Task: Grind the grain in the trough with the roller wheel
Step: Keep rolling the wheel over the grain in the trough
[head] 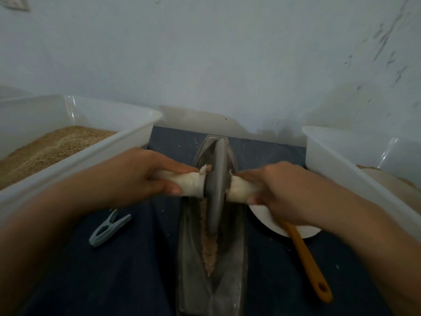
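A grey boat-shaped metal trough lies lengthwise on the dark cloth in front of me. Pale crushed grain fills its narrow groove. A grey roller wheel stands upright in the groove, near the trough's far half. A cloth-wrapped axle runs through the wheel. My left hand grips the left handle. My right hand grips the right handle. The wheel hides the grain under it.
A white plastic tub with brown grain stands at the left. Another white tub stands at the right. A white plate with an orange-handled tool lies right of the trough. A grey-green clothes peg lies at left. A wall rises behind.
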The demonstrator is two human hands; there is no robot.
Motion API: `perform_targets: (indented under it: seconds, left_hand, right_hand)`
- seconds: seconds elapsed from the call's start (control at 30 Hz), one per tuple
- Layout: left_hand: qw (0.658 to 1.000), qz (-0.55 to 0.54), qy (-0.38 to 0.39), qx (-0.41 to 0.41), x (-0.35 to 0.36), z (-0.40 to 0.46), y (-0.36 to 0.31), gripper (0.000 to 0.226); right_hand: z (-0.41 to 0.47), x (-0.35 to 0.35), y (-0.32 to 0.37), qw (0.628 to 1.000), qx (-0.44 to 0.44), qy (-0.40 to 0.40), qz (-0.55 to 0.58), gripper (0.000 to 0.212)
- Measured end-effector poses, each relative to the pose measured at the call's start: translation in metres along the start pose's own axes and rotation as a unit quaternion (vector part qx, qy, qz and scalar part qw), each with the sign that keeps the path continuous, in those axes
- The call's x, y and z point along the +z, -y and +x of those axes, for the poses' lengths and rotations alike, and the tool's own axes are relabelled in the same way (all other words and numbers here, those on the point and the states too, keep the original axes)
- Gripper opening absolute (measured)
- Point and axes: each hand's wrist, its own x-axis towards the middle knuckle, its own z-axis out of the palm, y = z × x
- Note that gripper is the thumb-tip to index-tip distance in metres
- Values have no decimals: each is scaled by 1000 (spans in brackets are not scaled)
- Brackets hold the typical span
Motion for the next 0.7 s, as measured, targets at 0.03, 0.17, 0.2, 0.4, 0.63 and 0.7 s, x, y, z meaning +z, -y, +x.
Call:
perform_targets:
  seconds: [0.03, 0.17, 0.2, 0.4, 0.63, 0.7]
  left_hand:
    - [999, 29, -32, -6, 6, 4, 3, 51]
    - [987, 92, -129, -8, 25, 17, 13, 48]
    - [987, 98, -131, -2, 26, 19, 14, 49]
    - [1000, -17, 14, 8, -3, -2, 3, 50]
    - [987, -111, 119, 16, -18, -13, -5, 45]
    - [997, -41, 68, -4, -7, -4, -2, 43]
  right_hand:
    - [9, 8, -5, 1000, 16, -27, -2, 52]
    - [29, 32, -18, 990, 41, -129, -47, 55]
    - [29, 34, -19, 989, 40, -134, -51, 55]
    - [-2, -4, -3, 1000, -25, -4, -13, 49]
    - [-26, -23, 11, 996, -55, 53, 37, 44]
    - [-9, -11, 3, 999, -25, 25, 17, 45]
